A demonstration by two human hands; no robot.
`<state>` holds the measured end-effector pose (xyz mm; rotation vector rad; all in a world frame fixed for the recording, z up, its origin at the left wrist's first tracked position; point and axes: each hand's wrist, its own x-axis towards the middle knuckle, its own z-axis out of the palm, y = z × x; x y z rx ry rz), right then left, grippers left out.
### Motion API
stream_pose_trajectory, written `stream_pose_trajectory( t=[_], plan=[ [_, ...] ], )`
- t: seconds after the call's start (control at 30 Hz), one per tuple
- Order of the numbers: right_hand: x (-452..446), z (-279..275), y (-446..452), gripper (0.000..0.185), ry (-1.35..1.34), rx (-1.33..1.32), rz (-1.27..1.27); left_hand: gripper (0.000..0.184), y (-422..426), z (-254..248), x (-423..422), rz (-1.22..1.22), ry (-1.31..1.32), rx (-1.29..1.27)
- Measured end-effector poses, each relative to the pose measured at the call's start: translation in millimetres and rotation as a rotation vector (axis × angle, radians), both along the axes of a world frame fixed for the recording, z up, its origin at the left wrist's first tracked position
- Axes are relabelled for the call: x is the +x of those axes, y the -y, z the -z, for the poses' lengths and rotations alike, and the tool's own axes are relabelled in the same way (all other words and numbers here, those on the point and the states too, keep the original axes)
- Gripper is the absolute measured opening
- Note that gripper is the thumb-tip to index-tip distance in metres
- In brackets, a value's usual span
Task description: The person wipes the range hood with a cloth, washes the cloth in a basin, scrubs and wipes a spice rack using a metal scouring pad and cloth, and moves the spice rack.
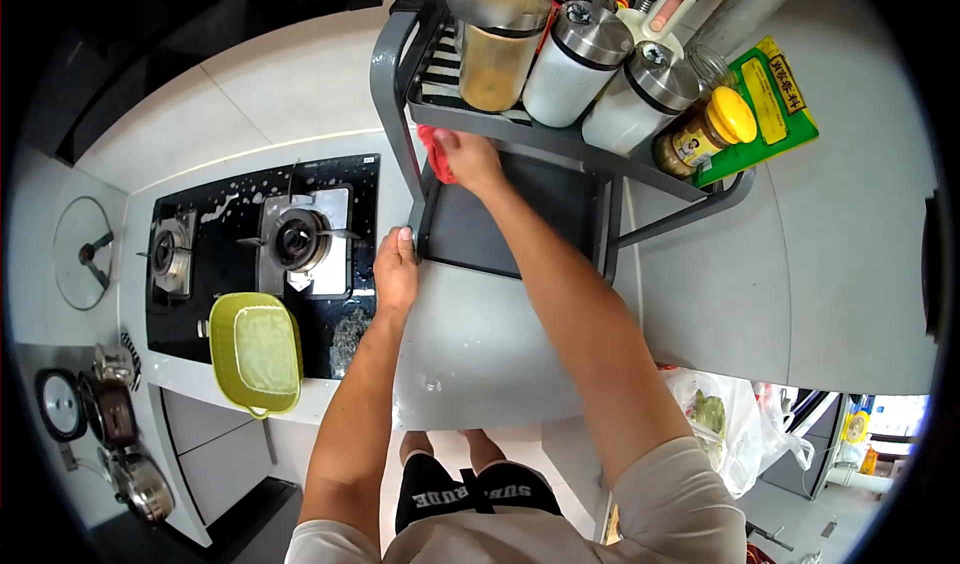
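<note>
A dark grey two-tier spice rack [560, 144] stands on the counter. My right hand [474, 161] reaches in under its upper shelf, closed on a red cloth [437, 154] near the left side post. My left hand [397, 272] grips the lower front left corner of the rack, with some fingers hidden. Beneath my right forearm lies the dark lower shelf [465, 229]. The upper shelf carries a jar of brown powder [495, 64], two jars of white contents [575, 69], a yellow-capped bottle [705, 134] and a green packet [775, 109].
Left of the rack is a wet black gas hob [225, 264] with two burners. A green basin [222, 349] holding liquid sits over the hob's front edge. Pots [140, 484] and a glass lid [85, 254] are at the far left. Plastic bags [735, 444] hang at the lower right.
</note>
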<state>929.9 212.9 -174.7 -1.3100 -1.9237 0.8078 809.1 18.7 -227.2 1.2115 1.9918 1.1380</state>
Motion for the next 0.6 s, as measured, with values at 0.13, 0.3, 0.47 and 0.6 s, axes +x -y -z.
stream_pose_trajectory(
  t=[0.13, 0.3, 0.47, 0.6],
  plan=[
    [-9, 20, 42, 0.024, -0.084, 0.218, -0.059, 0.042, 1, 1, -3, 0.009, 0.004, -0.027],
    [16, 3, 34, 0.029, 0.106, 0.168, -0.310, 0.043, 1, 4, -5, 0.006, -0.028, -0.017],
    [4, 22, 22, 0.022, 0.088, 0.217, -0.114, 0.042, 0, 8, -3, 0.015, 0.023, -0.039],
    [21, 16, 50, 0.025, 0.043, 0.141, -0.274, 0.041, 2, 6, -2, 0.017, -0.018, -0.042]
  ],
)
